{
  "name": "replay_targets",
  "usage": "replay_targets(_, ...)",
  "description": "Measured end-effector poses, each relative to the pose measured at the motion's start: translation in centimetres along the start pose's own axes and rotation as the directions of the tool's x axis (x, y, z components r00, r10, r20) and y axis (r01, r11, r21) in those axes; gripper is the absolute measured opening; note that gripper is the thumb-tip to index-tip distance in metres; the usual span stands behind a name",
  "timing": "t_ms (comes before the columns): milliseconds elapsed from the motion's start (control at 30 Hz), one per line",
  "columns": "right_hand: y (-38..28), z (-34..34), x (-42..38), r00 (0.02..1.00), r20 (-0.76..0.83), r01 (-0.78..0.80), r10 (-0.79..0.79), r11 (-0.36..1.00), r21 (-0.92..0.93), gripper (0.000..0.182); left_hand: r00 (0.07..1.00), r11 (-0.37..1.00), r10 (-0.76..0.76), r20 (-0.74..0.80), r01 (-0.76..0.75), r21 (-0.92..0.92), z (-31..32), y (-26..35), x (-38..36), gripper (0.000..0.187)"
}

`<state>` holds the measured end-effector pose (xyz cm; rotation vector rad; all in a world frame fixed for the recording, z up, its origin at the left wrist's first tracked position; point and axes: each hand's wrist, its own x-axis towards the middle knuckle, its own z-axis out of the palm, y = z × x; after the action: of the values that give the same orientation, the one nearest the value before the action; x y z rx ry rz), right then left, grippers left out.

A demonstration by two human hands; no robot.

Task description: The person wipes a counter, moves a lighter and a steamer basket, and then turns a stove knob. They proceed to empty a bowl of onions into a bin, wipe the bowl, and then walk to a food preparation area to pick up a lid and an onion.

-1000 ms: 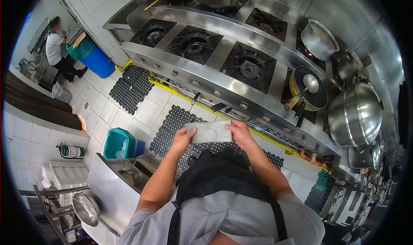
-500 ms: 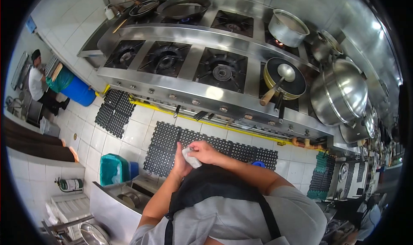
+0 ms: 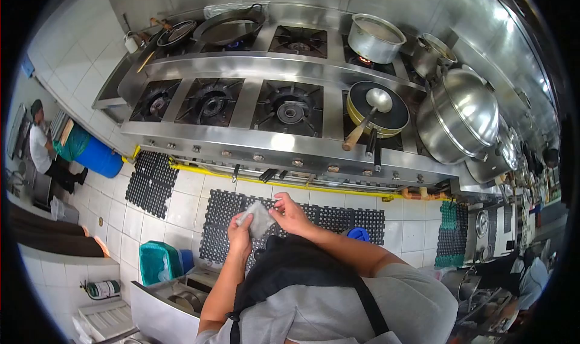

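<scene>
A light grey folded cloth [image 3: 260,219] is in front of the black apron, above the black floor mat [image 3: 220,223]. My left hand [image 3: 240,230] grips its left side, with the thumb lying over it. At the cloth's right edge is my right hand [image 3: 291,214], its fingers partly spread and its thumb close to the cloth; whether the thumb touches it is hard to tell.
Ahead stands a steel stove [image 3: 229,135] with a ladle [image 3: 377,102] on stacked pans, a large pot [image 3: 377,38] and a domed steamer [image 3: 462,114]. A green-lined bin [image 3: 158,262] is at lower left. One person [image 3: 45,147] sits far left.
The cloth has been opened out from a small bundle into a wider, flatter shape. My right hand has loosened its pinch, with its fingers more spread. The view has shifted somewhat.
</scene>
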<state>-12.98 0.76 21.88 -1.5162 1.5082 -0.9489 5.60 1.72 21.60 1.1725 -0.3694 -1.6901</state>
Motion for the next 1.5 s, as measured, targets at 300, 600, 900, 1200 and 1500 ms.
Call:
replay_targets(300, -0.1, 0.4, -1.7, 0.956, 0.266, 0.056, -0.119, 0.971, 0.232, 0.057, 0.995, 0.978, 0.096, -0.005, -0.094, 0.188, 2.7, -0.2, -1.4, 0.021)
replay_targets(600, 1.9, -1.3, -0.6, 0.933, 0.360, -0.131, -0.002, 0.929, 0.345, 0.050, 0.973, 0.948, -0.009, 0.230, -0.064, 0.312, 2.8, 0.8, -1.3, 0.024)
replay_targets(900, 2.1, -5.1, -0.5, 0.886, 0.441, 0.036, -0.144, 0.969, 0.245, 0.043, 0.849, 0.816, -0.213, 0.483, -0.118, 0.567, 4.9, 3.1, -2.1, 0.055)
replay_targets(1200, 3.9, -6.3, -0.2, 0.933, 0.358, -0.124, -0.046, 0.890, 0.438, 0.046, 0.946, 0.871, -0.061, 0.319, -0.105, 0.479, 4.9, 0.5, 0.6, 0.022)
replay_targets(1500, 5.8, -9.9, 0.5, 0.888, 0.457, -0.048, -0.047, 0.980, 0.193, 0.038, 0.880, 0.748, -0.062, 0.471, -0.272, 0.605, 10.2, -0.1, 0.6, 0.050)
